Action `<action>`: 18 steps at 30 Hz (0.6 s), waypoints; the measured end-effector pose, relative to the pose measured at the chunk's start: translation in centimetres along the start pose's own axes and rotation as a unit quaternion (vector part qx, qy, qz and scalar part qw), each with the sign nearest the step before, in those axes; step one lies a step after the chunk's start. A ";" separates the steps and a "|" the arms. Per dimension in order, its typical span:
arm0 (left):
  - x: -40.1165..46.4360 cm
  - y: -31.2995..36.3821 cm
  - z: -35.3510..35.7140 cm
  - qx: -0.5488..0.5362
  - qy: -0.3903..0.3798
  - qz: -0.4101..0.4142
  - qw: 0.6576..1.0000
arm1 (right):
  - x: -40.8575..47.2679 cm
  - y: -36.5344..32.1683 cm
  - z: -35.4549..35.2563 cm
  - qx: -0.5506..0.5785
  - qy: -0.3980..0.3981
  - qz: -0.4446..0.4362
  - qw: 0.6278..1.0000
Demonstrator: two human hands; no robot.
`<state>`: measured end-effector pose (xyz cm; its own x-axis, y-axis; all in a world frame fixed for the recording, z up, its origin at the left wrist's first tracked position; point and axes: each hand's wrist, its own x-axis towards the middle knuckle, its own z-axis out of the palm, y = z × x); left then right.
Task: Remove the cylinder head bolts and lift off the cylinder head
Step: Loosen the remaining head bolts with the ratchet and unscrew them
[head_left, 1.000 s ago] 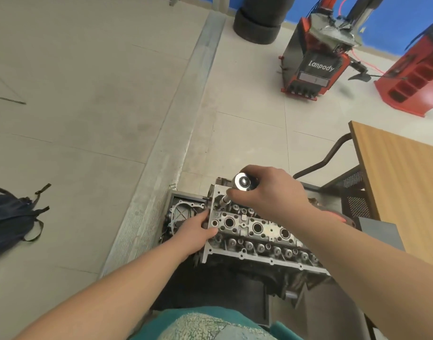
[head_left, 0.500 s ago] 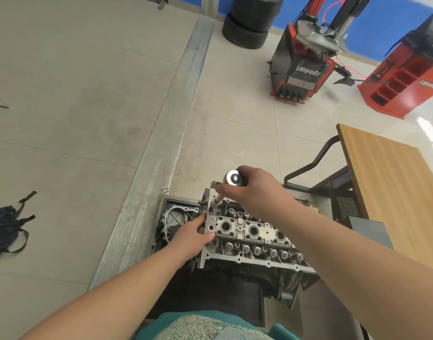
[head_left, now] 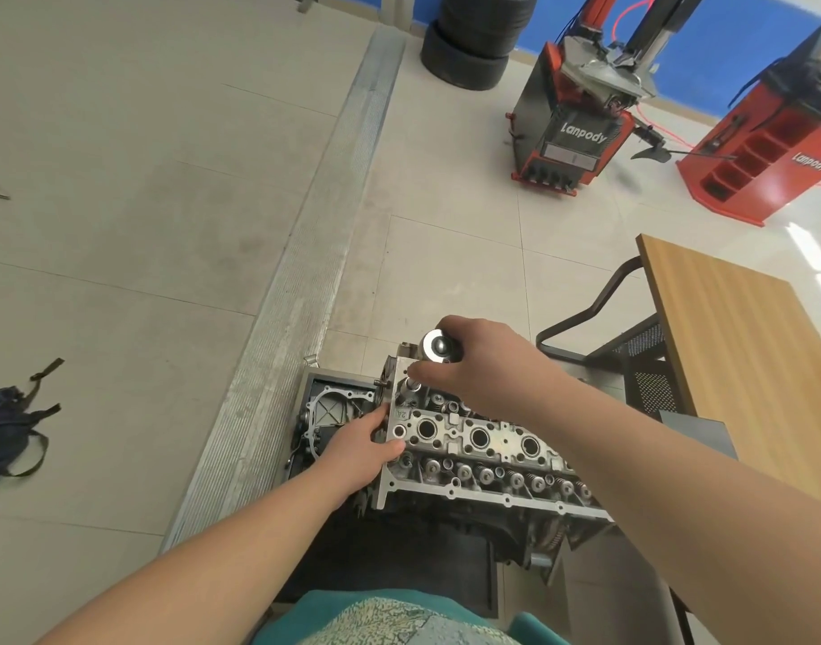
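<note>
Since the earlier frames the view has tipped up and the backpack (head_left: 8, 430) has slid toward the left edge, while both hands have kept their places on the engine. From the left: that dark backpack lies on the floor, then a ribbed metal strip (head_left: 301, 290) runs up the floor. The left hand (head_left: 362, 446) grips the near left corner of the cylinder head (head_left: 474, 444), fingers curled over its end face and thumb on top. The head sits on the block, low in the middle of view, its spark plug wells and valve springs exposed. The right hand (head_left: 488, 365) is closed round a ratchet (head_left: 439, 346) (only its round silver head shows) over the head's far left corner. Further right stand a wooden table (head_left: 744, 346) and, beyond, stacked tyres (head_left: 474, 44) and two red machines (head_left: 571, 123).
</note>
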<state>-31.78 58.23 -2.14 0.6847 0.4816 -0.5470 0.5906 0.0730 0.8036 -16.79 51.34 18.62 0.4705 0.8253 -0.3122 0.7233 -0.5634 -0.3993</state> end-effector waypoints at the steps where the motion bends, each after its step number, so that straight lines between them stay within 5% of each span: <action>1: 0.0 0.0 0.0 0.000 0.000 -0.001 1.000 | 0.2 -0.1 0.1 -0.018 -0.001 -0.012 1.000; 9: -0.4 1.4 -0.6 0.005 0.014 -0.001 1.000 | 1.3 1.8 -0.4 -0.123 0.050 -0.061 0.989; 11: -1.0 4.2 -2.2 -0.010 0.036 0.076 0.996 | 1.4 2.4 0.0 -0.143 0.070 -0.076 0.984; 14: -2.4 10.0 -5.0 -0.150 -0.059 0.239 0.958 | 1.2 2.7 0.3 -0.108 0.046 -0.088 0.989; 18: -3.2 15.6 -4.7 -0.127 -0.033 0.266 0.955 | 0.9 3.5 -0.7 -0.022 -0.036 -0.079 0.996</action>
<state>-26.79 61.90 13.23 0.8896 0.4538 -0.0518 0.0342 0.0470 0.9983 -13.41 50.13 17.56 0.3120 0.8981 -0.3099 0.8083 -0.4223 -0.4103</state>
